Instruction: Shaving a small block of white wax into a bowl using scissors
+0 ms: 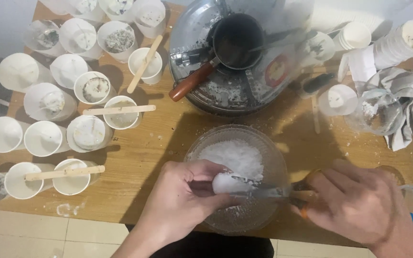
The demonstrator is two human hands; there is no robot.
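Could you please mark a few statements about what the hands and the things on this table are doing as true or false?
1. The left hand holds a white lump over the glass bowl. True.
2. The right hand holds a wooden stick. False: it holds a knife.
3. The glass bowl is empty. False: it holds white flakes.
4. Wooden sticks lie across some paper cups. True.
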